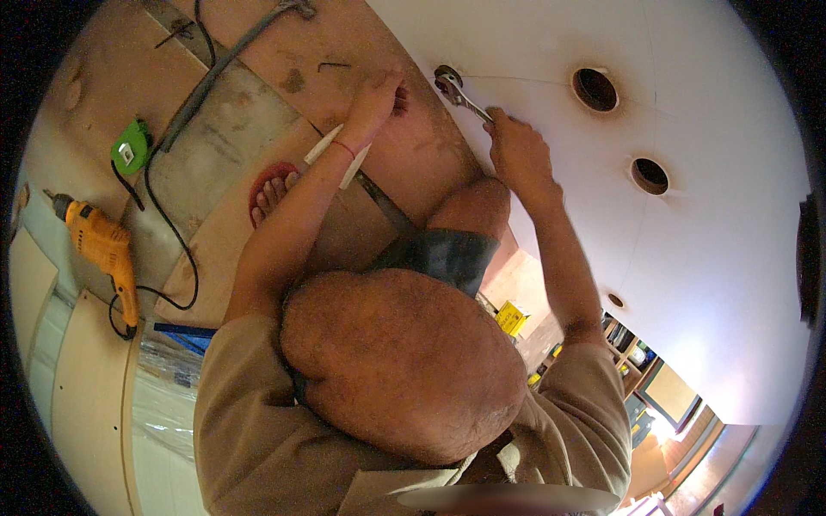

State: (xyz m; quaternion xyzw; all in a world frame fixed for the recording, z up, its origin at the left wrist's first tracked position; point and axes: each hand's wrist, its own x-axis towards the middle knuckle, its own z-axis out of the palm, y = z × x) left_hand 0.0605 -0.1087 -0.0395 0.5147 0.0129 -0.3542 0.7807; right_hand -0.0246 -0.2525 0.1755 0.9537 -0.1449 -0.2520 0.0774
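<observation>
"Khaki shirt (249,421) lies nearest my remote camera; then a bare bent knee (400,353), closer to me than either hand. What do I log for the right hand (520,155)?"

"Fingers wrapped round the handle of a metal wrench (471,105). Wrench head is at a hole (443,72) in the white panel (714,249), ahead and left of that hand. What it grips, I cannot tell from my station."

"Left hand (374,107)?"

"Left of the wrench head, by the brown board (430,163). Fingers mostly hidden from me: spread or curled, I cannot tell. Red cord (344,147) at its wrist, pale wooden strip (323,145) behind."

"Surroundings?"

"Hex key (334,65) just beyond the left hand; hammer (225,67) farther left. Green tape measure (131,138) and orange drill (101,243) well to its left, drill nearer the body. Two round openings (595,89) right of the right hand; yellow box (512,318) behind it, bodyward."
</observation>
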